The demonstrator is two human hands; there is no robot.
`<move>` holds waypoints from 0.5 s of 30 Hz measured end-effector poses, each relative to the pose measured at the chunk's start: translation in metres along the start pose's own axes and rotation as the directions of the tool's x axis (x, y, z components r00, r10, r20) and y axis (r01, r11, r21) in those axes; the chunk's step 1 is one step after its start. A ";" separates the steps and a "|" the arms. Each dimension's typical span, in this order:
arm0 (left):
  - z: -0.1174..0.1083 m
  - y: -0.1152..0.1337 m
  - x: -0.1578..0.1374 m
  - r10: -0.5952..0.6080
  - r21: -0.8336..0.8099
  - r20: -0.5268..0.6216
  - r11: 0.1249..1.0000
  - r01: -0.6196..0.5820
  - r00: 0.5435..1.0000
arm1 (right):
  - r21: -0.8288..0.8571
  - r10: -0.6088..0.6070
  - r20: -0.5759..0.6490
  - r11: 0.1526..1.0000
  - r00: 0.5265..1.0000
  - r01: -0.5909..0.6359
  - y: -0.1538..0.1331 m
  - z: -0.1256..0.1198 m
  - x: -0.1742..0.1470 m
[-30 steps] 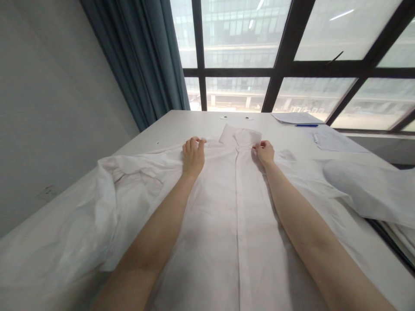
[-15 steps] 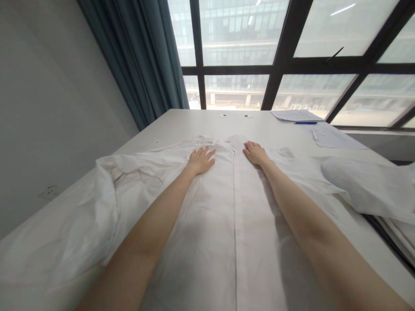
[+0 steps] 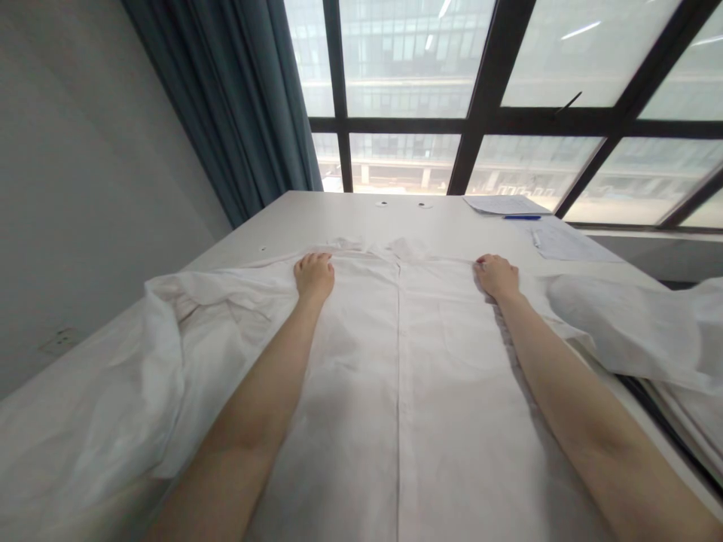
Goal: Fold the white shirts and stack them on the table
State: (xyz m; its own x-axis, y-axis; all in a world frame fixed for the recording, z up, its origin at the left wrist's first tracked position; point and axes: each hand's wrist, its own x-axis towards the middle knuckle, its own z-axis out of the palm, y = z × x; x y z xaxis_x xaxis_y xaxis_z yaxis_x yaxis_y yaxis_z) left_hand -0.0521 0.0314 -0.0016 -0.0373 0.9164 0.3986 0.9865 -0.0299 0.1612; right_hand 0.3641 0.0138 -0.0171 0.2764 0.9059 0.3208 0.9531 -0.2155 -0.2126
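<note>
A white shirt [image 3: 361, 391] lies front side up on the table, its collar [image 3: 404, 248] at the far end and its button placket running down the middle. My left hand [image 3: 315, 275] rests at the shirt's left shoulder, its fingers curled on the cloth. At the opposite shoulder my right hand [image 3: 498, 276] has its fingers bent together on the fabric. The left sleeve [image 3: 158, 376] is spread in loose folds toward the near left. To the right, the other sleeve [image 3: 626, 320] lies puffed and wrinkled over the table side.
The white table [image 3: 339, 218] reaches to a dark-framed window [image 3: 407, 124]. Papers [image 3: 570, 239] and a blue pen [image 3: 523, 217] lie at the far right. A blue curtain [image 3: 242, 98] hangs at the left, beside a grey wall [image 3: 73, 173] with a socket.
My hands have moved apart from near the collar out to the two shoulders. The left fingers, spread before, are now curled. The cloth across the chest looks flatter.
</note>
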 end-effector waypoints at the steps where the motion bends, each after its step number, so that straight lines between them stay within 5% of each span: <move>1: -0.001 -0.001 0.000 -0.022 -0.002 -0.020 1.000 0.022 1.000 | 0.003 -0.001 -0.010 1.000 1.000 0.001 -0.001 0.000 0.000; 4: -0.004 -0.003 0.000 -0.065 -0.003 -0.059 0.998 0.065 0.996 | 0.017 -0.007 -0.043 1.000 0.999 0.008 -0.002 -0.003 -0.001; 7: -0.008 0.000 0.001 0.012 -0.014 -0.032 1.000 -0.013 0.999 | 0.038 -0.064 -0.065 0.997 0.996 0.067 -0.005 -0.008 -0.001; 11: -0.006 0.011 0.001 0.241 -0.053 0.140 0.970 -0.236 0.960 | 0.101 -0.250 -0.008 0.963 0.968 0.249 -0.016 -0.010 -0.003; 15: 0.001 0.019 -0.003 0.285 -0.047 0.272 0.958 -0.283 0.919 | 0.151 -0.344 0.063 0.931 0.937 0.331 -0.028 -0.004 -0.006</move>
State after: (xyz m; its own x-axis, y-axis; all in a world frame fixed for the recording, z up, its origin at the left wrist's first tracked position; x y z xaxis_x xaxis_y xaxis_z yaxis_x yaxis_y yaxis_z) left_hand -0.0329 0.0289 -0.0006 0.2899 0.9424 0.1668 0.9482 -0.3065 0.0838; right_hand 0.3362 0.0125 -0.0096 -0.0763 0.9460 0.3151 0.9605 0.1546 -0.2316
